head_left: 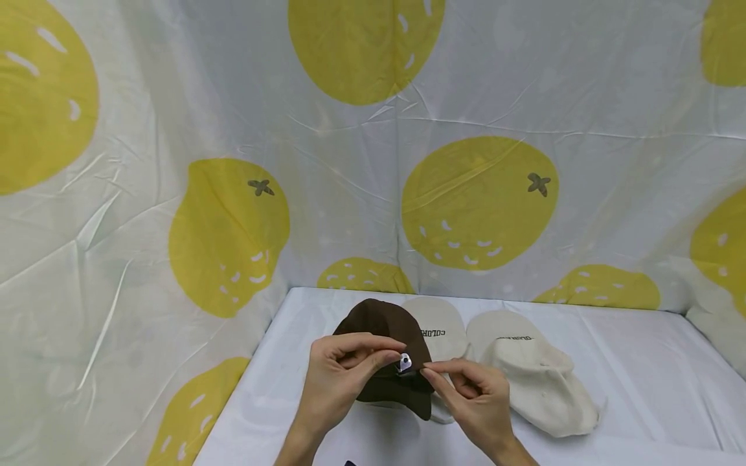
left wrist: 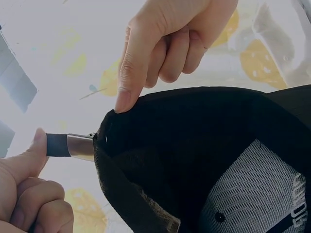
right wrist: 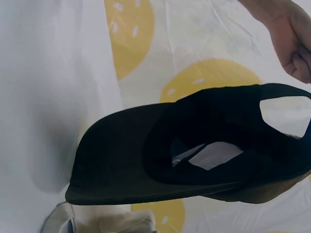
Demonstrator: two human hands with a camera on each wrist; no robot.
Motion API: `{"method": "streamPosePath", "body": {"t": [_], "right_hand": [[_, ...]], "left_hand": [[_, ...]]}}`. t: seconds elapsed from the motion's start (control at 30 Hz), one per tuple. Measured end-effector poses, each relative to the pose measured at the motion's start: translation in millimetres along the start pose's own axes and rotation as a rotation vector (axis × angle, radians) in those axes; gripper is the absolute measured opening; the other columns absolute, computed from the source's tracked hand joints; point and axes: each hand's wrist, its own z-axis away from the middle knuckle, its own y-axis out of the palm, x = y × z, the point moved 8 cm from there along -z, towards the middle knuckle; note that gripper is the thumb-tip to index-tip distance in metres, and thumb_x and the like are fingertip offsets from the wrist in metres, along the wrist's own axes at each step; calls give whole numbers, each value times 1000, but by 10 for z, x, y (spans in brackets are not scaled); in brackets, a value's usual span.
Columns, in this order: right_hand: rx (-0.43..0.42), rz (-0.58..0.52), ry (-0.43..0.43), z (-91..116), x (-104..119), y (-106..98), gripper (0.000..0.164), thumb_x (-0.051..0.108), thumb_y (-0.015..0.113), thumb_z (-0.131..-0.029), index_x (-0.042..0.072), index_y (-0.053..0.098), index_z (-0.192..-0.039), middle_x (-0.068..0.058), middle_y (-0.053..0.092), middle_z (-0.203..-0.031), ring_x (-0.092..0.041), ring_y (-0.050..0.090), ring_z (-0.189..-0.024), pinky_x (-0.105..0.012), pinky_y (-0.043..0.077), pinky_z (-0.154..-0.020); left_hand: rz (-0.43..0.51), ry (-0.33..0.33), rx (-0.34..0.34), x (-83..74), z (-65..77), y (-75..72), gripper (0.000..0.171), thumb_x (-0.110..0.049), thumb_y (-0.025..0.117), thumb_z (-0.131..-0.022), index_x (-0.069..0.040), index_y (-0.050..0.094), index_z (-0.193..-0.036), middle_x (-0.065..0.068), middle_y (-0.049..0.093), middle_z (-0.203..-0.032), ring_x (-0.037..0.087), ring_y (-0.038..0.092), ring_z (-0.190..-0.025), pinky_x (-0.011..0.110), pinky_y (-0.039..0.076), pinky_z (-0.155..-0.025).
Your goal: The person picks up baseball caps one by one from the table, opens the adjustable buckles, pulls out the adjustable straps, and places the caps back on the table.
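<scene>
A dark brown baseball cap [head_left: 381, 321] is held up above the table, its brim pointing down. My left hand [head_left: 340, 369] pinches the end of the cap's dark strap [left wrist: 57, 145] between thumb and index finger, beside the silver metal buckle [head_left: 405, 362]. With thumb and index finger, my right hand [head_left: 474, 395] pinches the cap's edge close to that buckle. The left wrist view looks into the cap, where a pale mesh patch [left wrist: 252, 182] shows. In the right wrist view the brim [right wrist: 114, 160] and the rear opening are visible.
Two cream caps with dark lettering lie behind on the white-covered table [head_left: 635, 362]: one cap [head_left: 437, 317] partly hidden by the brown cap, the other cream cap [head_left: 536, 362] to the right. A lemon-print curtain [head_left: 344, 162] encloses the back and sides.
</scene>
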Motion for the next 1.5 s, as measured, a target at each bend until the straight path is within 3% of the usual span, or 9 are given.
{"method": "streamPosePath", "body": {"t": [0.07, 0.43, 0.53, 0.63, 0.73, 0.83, 0.97, 1.27, 1.5], "right_hand": [[-4, 3, 1, -4, 3, -4, 36, -21, 82, -68, 4, 80, -94, 6, 26, -51, -5, 16, -47, -12, 17, -41], [-13, -1, -17, -31, 24, -9, 34, -20, 83, -68, 3, 80, -93, 6, 24, -51, -5, 15, -48, -12, 15, -42], [-14, -1, -19, -34, 26, -8, 34, -20, 83, -69, 3, 80, -93, 6, 24, -51, -5, 15, -48, -12, 15, -42], [-15, -2, -18, -38, 25, -9, 34, -21, 82, -68, 3, 80, -93, 6, 25, -51, -5, 15, -48, -12, 15, -42], [-15, -5, -15, -43, 23, -13, 35, -21, 82, -68, 3, 80, -93, 6, 25, -51, -5, 15, -48, -12, 15, -42], [-17, -4, -15, -46, 21, -20, 34, -21, 82, -69, 3, 80, -93, 5, 24, -51, -5, 15, -48, -12, 15, -42], [-19, -3, -13, -48, 15, -30, 34, -21, 82, -69, 3, 80, -93, 5, 23, -52, -5, 15, -49, -13, 14, -42], [-38, 39, 22, -29, -35, -66, 40, -25, 80, -65, 4, 80, -93, 5, 22, -52, -6, 16, -49, -12, 14, -43], [-48, 27, 44, -34, -72, -89, 43, -29, 77, -64, 2, 80, -93, 5, 23, -52, -6, 16, -49, -12, 15, -43]], "left_hand": [[4, -2, 5, 4, 1, 3, 10, 6, 76, -87, 3, 79, -97, 21, 76, -80, 10, 26, -46, 24, 31, -43], [0, -5, 12, 9, 17, -6, 10, 6, 76, -87, 3, 79, -97, 20, 76, -81, 12, 28, -46, 26, 32, -43], [-3, -4, 12, 10, 23, -11, 11, 6, 76, -87, 4, 79, -97, 20, 77, -84, 5, 36, -49, 24, 37, -44], [10, -6, 14, 13, 31, -16, 11, 6, 75, -88, 5, 78, -98, 22, 77, -87, -2, 56, -60, 18, 48, -53], [20, -7, 11, 17, 37, -30, 12, 7, 75, -88, 6, 78, -99, 24, 77, -89, 2, 69, -73, 16, 54, -61], [6, 2, -2, 13, 38, -54, 13, 8, 76, -86, 5, 78, -99, 22, 76, -84, -2, 53, -56, 12, 43, -52], [-13, 11, -17, 9, 44, -90, 15, 8, 77, -85, 4, 79, -99, 20, 75, -77, 10, 23, -46, 18, 25, -42], [-33, -37, -40, 86, 111, -147, 14, 9, 76, -86, 6, 78, -100, 13, 65, -61, 14, 20, -47, 22, 30, -42], [-64, -35, -54, 175, 156, -150, 13, 7, 77, -87, 8, 78, -100, 24, 77, -87, -4, 44, -59, 20, 39, -47]]}}
